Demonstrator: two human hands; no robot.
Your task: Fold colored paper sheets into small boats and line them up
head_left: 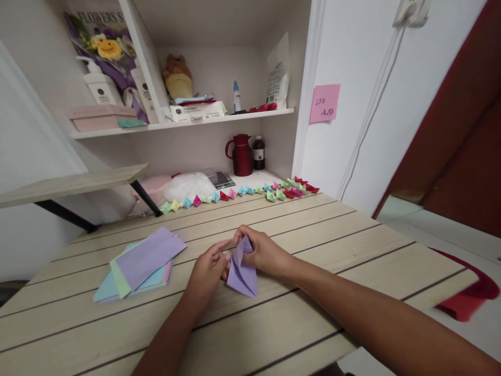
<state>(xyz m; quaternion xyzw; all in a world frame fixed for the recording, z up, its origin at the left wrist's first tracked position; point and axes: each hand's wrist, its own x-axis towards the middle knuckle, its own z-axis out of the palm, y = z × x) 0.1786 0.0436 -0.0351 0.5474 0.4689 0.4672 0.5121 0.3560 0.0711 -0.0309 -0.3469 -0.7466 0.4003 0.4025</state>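
Two bare hands meet over a partly folded purple sheet [241,274] at the middle of a pale wooden table [352,245]. The left hand [206,272] pinches the sheet's left edge, while the right hand [265,254] closes its fingers [246,241] on the raised top flap. The sheet's lower point rests on the table, apparently so the boards can steady it as both hands hold the crease from opposite sides. Both sets of fingers are closed on the paper, and neither hand is free.

Just left of the hands lies a loose stack of coloured paper [143,261], with a purple leaf on top and green and blue leaves showing beneath. It sits within easy reach of the left hand, which looks deliberate.

Along the table's far edge runs a row of small folded paper pieces [242,192] in green, yellow, blue, pink and red. They are lined up side by side, well apart from the hands, seemingly set there out of the way.

Beyond the row, in a white alcove, a red jug [241,155] stands beside a dark bottle [259,152]. A pink note [324,103] is stuck to the wall at the right.
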